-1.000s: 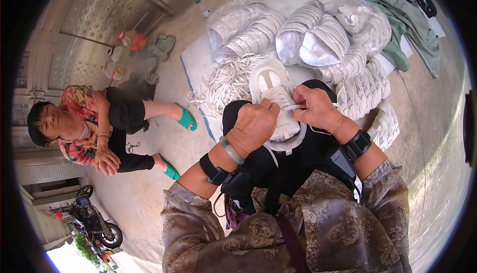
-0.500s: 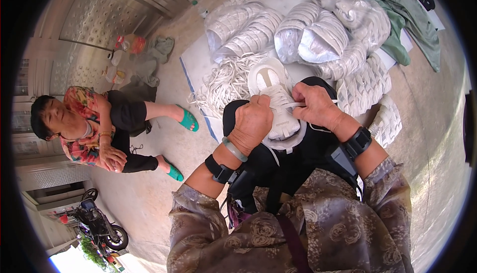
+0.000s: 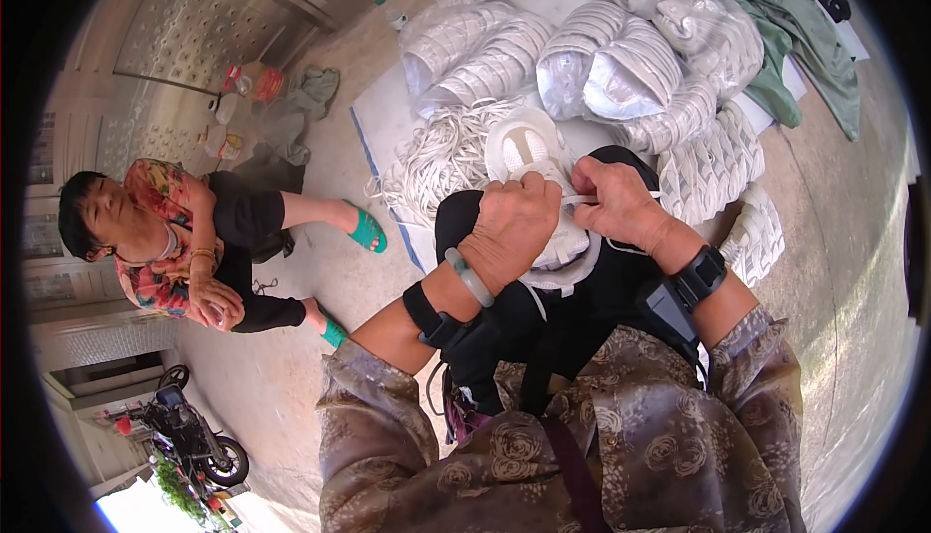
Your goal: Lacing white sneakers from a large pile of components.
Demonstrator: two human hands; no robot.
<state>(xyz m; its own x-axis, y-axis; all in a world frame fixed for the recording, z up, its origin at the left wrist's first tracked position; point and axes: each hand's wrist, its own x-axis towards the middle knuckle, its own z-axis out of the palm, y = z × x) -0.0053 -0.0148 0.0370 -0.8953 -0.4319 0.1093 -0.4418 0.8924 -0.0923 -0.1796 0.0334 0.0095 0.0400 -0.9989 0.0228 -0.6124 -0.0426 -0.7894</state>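
Between black-trousered knees (image 3: 457, 215), supporting the white shoe (image 3: 531, 151) toe outward, probably for steadiness. Pinching a white lace (image 3: 582, 199) between thumb and fingers of the right hand (image 3: 623, 207), seemingly for tension. Curling the left hand (image 3: 514, 226) over the shoe, hiding its fingertips, leaving any grip impossible to tell. Facing loose laces (image 3: 448, 160) beyond, likely for easy reach.

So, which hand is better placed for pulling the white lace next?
Probably the right hand: it pinches the white lace at one side of the shoe. The left hand curls over the shoe, fingertips hidden, so its grip is unclear.
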